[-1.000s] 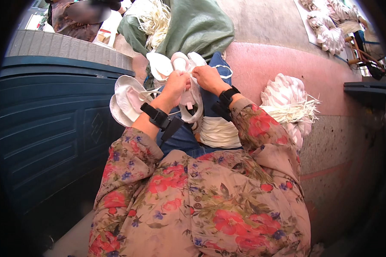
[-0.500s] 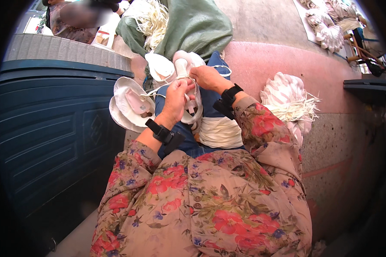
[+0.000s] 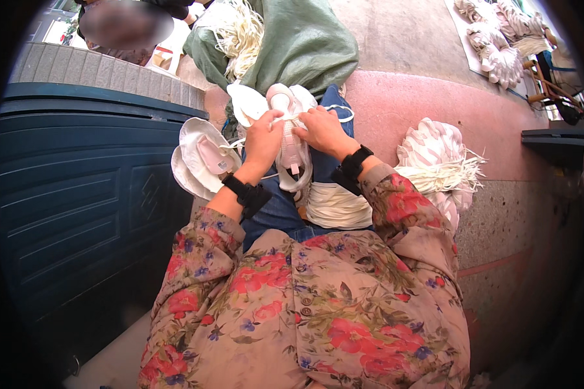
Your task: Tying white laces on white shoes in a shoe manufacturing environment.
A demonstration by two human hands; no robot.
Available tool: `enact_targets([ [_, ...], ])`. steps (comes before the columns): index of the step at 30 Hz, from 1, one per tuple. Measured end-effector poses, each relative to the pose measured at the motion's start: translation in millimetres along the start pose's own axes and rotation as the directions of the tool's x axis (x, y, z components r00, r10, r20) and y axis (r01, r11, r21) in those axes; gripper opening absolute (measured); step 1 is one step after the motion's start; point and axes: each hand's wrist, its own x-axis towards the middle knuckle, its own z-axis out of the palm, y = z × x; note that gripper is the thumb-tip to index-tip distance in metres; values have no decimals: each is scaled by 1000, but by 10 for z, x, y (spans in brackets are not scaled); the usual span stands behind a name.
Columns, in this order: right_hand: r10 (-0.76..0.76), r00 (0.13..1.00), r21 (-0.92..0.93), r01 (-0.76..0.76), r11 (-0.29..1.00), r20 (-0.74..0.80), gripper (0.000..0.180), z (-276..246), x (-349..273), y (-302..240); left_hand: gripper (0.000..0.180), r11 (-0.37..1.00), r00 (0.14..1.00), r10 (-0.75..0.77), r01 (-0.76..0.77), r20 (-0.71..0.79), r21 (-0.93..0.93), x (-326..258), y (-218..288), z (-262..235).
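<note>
A pale pink and white shoe upper (image 3: 294,154) lies between my knees, its toe pointing away from me. Over its eyelet rows, my left hand (image 3: 263,141) is closed in a pinch on the left side. My right hand (image 3: 324,131) pinches across from it. A thin white shoelace (image 3: 341,109) runs from the upper past my right fingers and loops over my knee; its stretch between the hands is mostly hidden by my fingers. Beside the upper's far end sits another white upper (image 3: 245,104). Left of my leg rest more white uppers (image 3: 189,159) with pink linings.
A bundle of white laces (image 3: 339,206) lies across my right thigh. Stacked pink-white uppers (image 3: 431,142) with laces stand on the right. Ahead is a green sack (image 3: 305,45) with loose laces (image 3: 240,39). A dark blue door panel (image 3: 91,207) borders my left; another person (image 3: 126,29) is beyond.
Both hands have shifted onto the two sides of the upper, the right one lower and the left wrist turned palm-down. The upper's eyelet area is more visible between them.
</note>
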Motion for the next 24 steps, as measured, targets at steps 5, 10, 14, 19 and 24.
enact_targets([
  [5,-6,995,5,6,1000,102,19,68,85,96,14,673,974,185,-224,133,705,62,9,187],
  [10,-92,991,69,86,994,93,18,92,58,181,13,558,935,299,-332,189,761,22,-83,191],
  [14,-132,990,112,126,986,45,16,123,42,160,13,525,929,324,-335,181,782,1,-135,182],
  [19,-124,992,51,123,991,22,15,139,20,130,14,587,946,292,-293,140,755,-36,-86,189],
  [24,-141,990,63,140,988,9,14,95,-8,99,14,646,948,289,-297,134,703,-36,-61,219],
])
